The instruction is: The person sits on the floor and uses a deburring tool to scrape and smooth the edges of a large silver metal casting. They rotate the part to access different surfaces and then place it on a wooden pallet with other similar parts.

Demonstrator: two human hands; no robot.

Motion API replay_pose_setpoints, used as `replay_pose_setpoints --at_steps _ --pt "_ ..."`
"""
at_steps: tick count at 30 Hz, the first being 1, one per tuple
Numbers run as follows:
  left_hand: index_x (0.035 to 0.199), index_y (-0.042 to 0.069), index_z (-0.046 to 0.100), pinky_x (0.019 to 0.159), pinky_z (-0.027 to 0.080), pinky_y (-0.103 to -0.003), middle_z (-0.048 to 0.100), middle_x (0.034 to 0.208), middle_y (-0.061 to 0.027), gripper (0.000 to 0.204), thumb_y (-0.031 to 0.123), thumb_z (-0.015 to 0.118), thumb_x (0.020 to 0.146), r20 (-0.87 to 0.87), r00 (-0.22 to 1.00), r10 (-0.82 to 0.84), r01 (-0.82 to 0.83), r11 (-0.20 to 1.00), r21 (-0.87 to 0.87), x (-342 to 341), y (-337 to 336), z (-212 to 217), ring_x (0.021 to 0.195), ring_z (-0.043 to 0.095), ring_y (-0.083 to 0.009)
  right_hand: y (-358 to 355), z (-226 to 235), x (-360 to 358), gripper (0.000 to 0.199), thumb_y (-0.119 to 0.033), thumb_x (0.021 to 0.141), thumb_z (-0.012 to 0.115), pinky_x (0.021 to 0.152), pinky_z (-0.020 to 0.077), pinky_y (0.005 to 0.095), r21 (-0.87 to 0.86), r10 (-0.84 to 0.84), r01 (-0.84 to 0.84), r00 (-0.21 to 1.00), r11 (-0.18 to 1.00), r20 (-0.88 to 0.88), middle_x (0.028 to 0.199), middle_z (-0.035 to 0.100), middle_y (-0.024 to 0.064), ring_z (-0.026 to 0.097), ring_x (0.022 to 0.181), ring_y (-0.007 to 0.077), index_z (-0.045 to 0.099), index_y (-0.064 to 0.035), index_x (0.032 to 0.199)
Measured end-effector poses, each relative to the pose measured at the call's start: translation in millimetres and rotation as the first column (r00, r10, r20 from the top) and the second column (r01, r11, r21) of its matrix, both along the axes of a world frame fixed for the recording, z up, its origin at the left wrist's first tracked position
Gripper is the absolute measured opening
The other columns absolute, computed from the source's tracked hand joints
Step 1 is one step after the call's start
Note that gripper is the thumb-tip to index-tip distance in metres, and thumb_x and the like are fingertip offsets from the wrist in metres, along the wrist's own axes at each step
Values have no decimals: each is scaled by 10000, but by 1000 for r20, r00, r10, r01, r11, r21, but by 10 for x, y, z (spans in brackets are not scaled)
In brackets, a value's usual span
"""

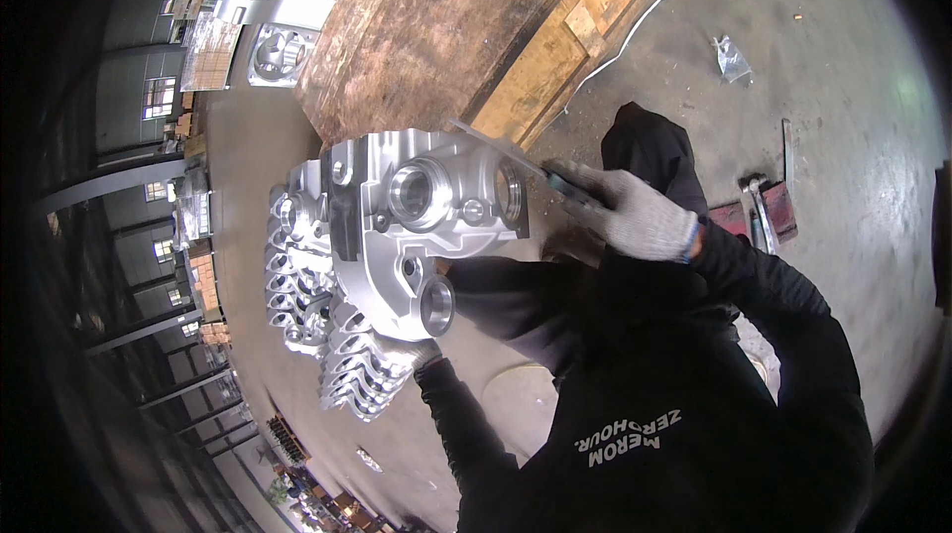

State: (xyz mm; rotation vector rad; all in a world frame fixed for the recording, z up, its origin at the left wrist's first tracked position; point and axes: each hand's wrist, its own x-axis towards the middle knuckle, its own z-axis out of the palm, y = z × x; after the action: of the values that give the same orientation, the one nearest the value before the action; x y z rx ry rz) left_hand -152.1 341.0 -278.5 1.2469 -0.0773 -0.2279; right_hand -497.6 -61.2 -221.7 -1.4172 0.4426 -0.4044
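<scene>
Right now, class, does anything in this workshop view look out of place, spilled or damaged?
Yes: a crumpled clear plastic piece lies loose on the floor at upper right. Apart from the silver casting, it looks like stray litter.

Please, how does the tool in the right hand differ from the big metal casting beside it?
The tool is long and thin, while the casting is broad and bulky. The tool has a dark handle and no visible openings; the casting is silvery, with round openings. Both have greyish surfaces.

Silver casting (pixel 436 243), seemingly on wooden table (pixel 426 27)
</scene>
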Motion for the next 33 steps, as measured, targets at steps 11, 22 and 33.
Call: replay_pose_setpoints --at_steps 11,22,33 --pt "1410 -9 532 1083 496 -441 606 1379 -157 598 453 502 1032 258 959 120 -203 924 323 42 105 -142 1226 623 -308 -212 75 -392 495 -134 1026 573 1017 527 371 -96 112 -117 992 988 -61 1290 670 287 691 1189 288 504 1 1497" --pt "1547 -25 342 1219 369 -476 439 1566 -185 584 299 491 1084 186 983 -8 -33 975 219 -67 131 -125 1404 476 -323 -627 236 -778 450 -186 982 668 570 521 416 -583 -16 -155 961 797 -277 719 617 168 648 606 333 623 -171 1429" --pt "1370 -22 544 1016 527 -407 605 1329 -163 557 418 520 1029 110 982 152 -164 979 118 -110 -43 -43 1176 621 -269 -613 168 -602 514 -262 958 682 500 503 425 -782 -67 -307 912 542 -405 689 605 134 641 572 299 591 -207 1460"
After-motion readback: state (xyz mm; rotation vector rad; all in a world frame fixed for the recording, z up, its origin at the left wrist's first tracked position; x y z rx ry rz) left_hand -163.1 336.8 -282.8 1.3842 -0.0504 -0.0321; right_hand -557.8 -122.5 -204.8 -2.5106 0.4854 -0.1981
